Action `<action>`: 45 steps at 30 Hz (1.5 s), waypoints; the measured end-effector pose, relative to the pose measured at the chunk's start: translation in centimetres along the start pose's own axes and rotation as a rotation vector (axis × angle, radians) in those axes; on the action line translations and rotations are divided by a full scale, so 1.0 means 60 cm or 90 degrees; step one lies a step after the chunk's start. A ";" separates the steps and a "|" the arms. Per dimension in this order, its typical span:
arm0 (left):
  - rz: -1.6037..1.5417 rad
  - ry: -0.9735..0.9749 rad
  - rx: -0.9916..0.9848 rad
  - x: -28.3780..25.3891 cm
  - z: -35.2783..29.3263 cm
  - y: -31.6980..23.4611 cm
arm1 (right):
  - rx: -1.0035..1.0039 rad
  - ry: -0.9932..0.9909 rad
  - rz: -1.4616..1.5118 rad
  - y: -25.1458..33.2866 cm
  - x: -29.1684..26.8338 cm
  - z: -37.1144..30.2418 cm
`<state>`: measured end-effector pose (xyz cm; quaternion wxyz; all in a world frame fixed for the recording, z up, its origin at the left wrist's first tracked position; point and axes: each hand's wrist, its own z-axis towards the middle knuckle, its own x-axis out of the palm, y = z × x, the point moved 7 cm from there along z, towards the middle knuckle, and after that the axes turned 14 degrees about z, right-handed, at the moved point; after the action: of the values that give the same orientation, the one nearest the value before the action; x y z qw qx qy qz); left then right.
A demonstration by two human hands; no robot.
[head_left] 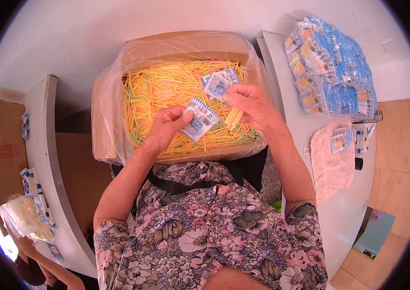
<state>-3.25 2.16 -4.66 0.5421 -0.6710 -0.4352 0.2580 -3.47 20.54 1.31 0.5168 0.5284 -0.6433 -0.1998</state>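
Observation:
Between thumb and fingers, my left hand [167, 126] pinches a small clear packet [199, 120] with blue-and-white striped ends. My right hand [253, 105] grips a small bundle of yellow sticks [234, 117] that points down from its fingers. At the same thumb are more clear striped packets [221, 82], overlapping each other; how many cannot be told. Both hands are above a cardboard box [176, 42] lined with clear plastic. Loose thin sticks [159, 89], mostly yellow and orange with some green, fill the box.
On the white table at right [340, 208] stands a large pile of filled striped packets [335, 67]. A pale cloth [333, 166] with a few packets lies nearer. Along the left runs another white table [45, 145], with packets and a plastic bag [23, 217] beside another person's hands [27, 246].

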 end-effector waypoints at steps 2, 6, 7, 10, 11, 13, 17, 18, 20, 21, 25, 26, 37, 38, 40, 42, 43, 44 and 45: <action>0.024 0.000 0.016 -0.003 0.001 0.006 | -0.016 -0.007 -0.051 -0.003 -0.002 -0.004; 0.050 0.009 0.069 -0.003 0.002 0.006 | -0.046 -0.028 -0.145 0.009 0.017 -0.014; 0.047 0.005 0.085 -0.002 0.003 0.004 | -0.047 -0.029 -0.144 0.008 0.017 -0.013; 0.057 0.005 0.095 0.001 0.003 0.001 | -0.013 -0.013 -0.099 -0.005 0.014 0.002; 0.070 0.007 0.090 0.001 0.003 0.001 | -0.014 0.007 -0.081 -0.008 0.015 0.008; 0.084 0.011 0.104 0.001 0.004 -0.002 | -0.015 0.028 -0.063 -0.008 0.022 0.017; 0.104 0.020 0.140 0.001 0.003 -0.006 | -0.040 -0.001 -0.183 0.008 0.032 0.023; 0.104 0.020 0.140 0.000 0.004 -0.005 | -0.072 -0.009 -0.224 0.014 0.034 0.024; 0.100 0.032 0.145 0.000 0.006 -0.005 | -0.171 -0.030 -0.347 0.024 0.041 0.025; 0.101 0.032 0.145 0.000 0.006 -0.006 | -0.271 -0.051 -0.470 0.037 0.050 0.021; 0.092 0.023 0.084 -0.001 0.004 0.002 | -0.335 0.007 -0.561 0.041 0.096 0.000; 0.078 0.022 0.063 0.001 0.002 0.003 | -0.307 0.006 -0.543 0.043 0.099 -0.004; 0.182 0.043 0.063 0.075 0.021 -0.032 | -0.555 -0.144 -0.521 0.018 0.030 -0.101; 0.262 0.038 0.057 0.086 0.021 -0.033 | -0.578 -0.152 -0.607 0.009 0.024 -0.116; 0.280 0.043 0.120 0.109 0.018 -0.044 | -0.559 -0.220 -0.575 0.016 -0.018 -0.175; 0.338 0.039 0.162 0.116 0.020 -0.074 | -0.464 -0.274 -0.465 0.038 -0.079 -0.232; 0.331 0.055 0.171 0.108 0.030 -0.068 | -0.520 -0.355 -0.473 0.050 -0.136 -0.282; 0.422 0.026 0.240 0.089 0.045 -0.069 | -0.576 -0.436 -0.480 0.062 -0.198 -0.334; 0.514 -0.021 0.300 0.069 0.052 -0.067 | -0.474 -0.504 -0.223 0.061 -0.271 -0.375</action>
<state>-4.99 7.42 -1.18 0.5290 -0.6411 -0.0770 0.5506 13.00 42.80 5.54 0.3468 0.2943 -0.5766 -0.6788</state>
